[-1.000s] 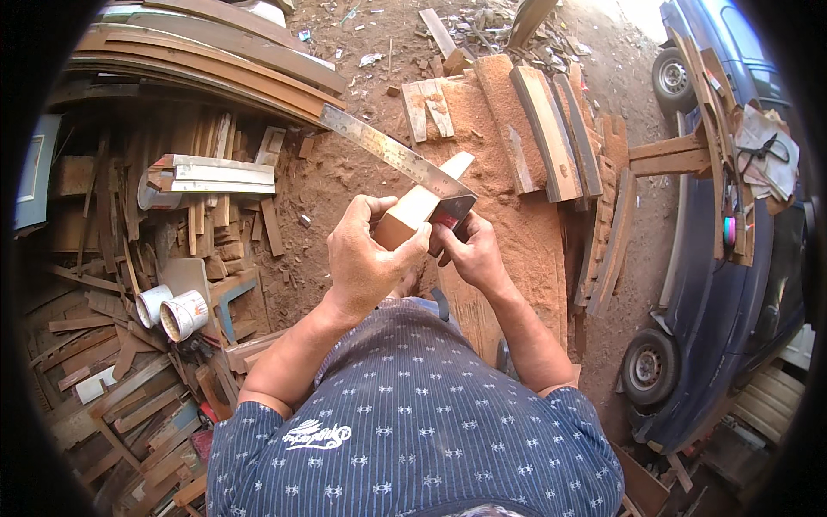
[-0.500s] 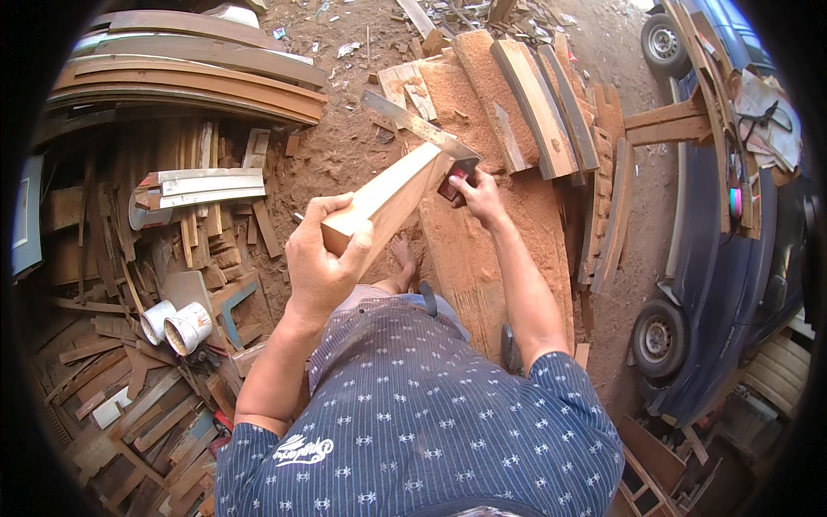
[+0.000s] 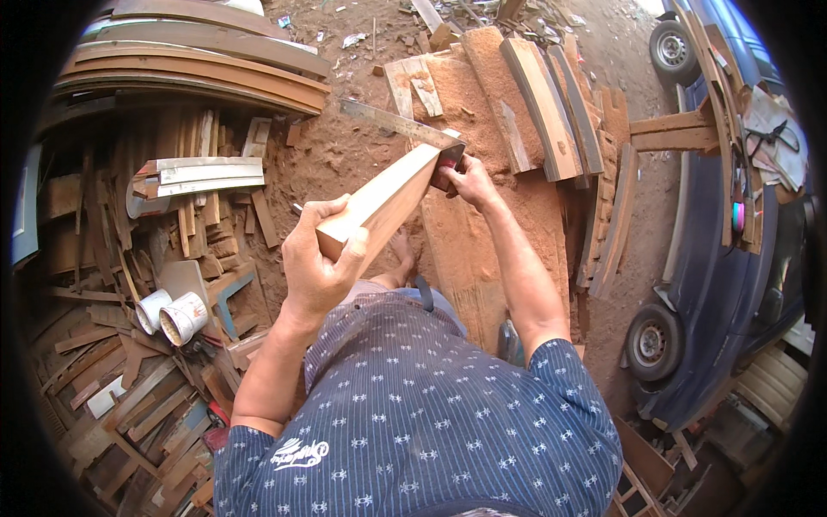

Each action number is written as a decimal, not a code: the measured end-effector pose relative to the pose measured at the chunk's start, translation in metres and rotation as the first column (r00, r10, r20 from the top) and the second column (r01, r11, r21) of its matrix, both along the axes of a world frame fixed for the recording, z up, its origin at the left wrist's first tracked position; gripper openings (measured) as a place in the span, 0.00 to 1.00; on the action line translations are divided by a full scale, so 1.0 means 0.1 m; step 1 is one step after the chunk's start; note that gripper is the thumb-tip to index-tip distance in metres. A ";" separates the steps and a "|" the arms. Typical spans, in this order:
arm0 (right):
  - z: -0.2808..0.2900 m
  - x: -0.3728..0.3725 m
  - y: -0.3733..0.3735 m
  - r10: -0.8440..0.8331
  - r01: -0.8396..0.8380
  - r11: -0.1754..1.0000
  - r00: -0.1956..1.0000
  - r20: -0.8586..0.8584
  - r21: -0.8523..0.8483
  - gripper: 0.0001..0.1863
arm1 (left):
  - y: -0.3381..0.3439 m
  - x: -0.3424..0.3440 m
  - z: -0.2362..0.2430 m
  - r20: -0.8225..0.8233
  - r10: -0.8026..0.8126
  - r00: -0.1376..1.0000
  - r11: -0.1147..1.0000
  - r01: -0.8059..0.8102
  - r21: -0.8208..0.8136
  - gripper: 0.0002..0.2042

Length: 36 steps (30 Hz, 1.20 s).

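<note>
A squared block of pale wood (image 3: 379, 196) slants across in front of my body. My left hand (image 3: 320, 258) is closed round its near end, thumb on one side and fingers on the other. A thin, light-tipped stick, perhaps a pencil, pokes out beside those fingers. At the block's far end my right hand (image 3: 472, 183) grips the dark red stock of a try square (image 3: 398, 126). The square's metal blade lies across the end of the block and juts out to the left. Part of the stock is hidden by my fingers.
A sawdust-covered plank bench (image 3: 465, 258) lies under the block, with several cut boards (image 3: 543, 108) on its far right. Stacked planks (image 3: 198, 69) and offcuts fill the left, near two white buckets (image 3: 183, 319). A blue vehicle (image 3: 715, 250) stands at right; scissors (image 3: 771, 136) lie nearby.
The try square has shifted slightly left and closer against the block's far end, my right hand moving with it. My left hand keeps its hold on the block.
</note>
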State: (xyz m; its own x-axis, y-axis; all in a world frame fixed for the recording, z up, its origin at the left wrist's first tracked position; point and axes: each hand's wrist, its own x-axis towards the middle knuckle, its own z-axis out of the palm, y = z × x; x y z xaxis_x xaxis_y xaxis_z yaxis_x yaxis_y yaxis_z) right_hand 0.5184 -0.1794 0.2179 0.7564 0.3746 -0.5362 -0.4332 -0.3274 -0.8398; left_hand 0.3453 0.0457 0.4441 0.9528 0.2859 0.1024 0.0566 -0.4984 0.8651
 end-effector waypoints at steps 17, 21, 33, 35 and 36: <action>-0.99 0.59 -0.35 -0.184 0.184 0.983 0.983 0.003 -0.012 0.14 | 0.11 -0.19 -0.09 -0.092 0.015 0.996 0.995 -0.024 -0.097 0.17; -1.20 0.67 -0.26 -0.077 0.072 0.992 0.996 -0.041 -0.100 0.15 | 0.06 -0.11 0.00 -0.106 0.000 0.994 0.997 -0.008 -0.078 0.17; -1.03 0.46 -0.14 -0.181 0.187 0.982 0.975 0.125 -0.036 0.16 | 0.01 -0.20 -0.15 -0.140 0.166 0.976 0.896 -0.209 -0.392 0.20; -0.98 0.32 -0.19 -0.325 0.310 0.943 0.936 0.135 0.120 0.13 | -0.07 -0.20 -0.15 -0.318 0.260 0.912 0.566 -0.411 -0.715 0.21; -0.88 0.20 -0.18 -0.398 0.378 0.908 0.912 0.094 0.178 0.12 | -0.08 -0.18 -0.15 -0.358 0.310 0.881 0.376 -0.459 -0.805 0.24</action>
State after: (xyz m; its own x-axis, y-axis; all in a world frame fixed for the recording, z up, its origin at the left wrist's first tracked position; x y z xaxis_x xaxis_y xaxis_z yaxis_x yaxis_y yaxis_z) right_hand 0.5386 -0.1972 0.1297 0.9155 0.1068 -0.3878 -0.3881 -0.0186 -0.9214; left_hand 0.3270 0.0378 0.4294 0.6964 0.4920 -0.5225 0.1793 0.5857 0.7905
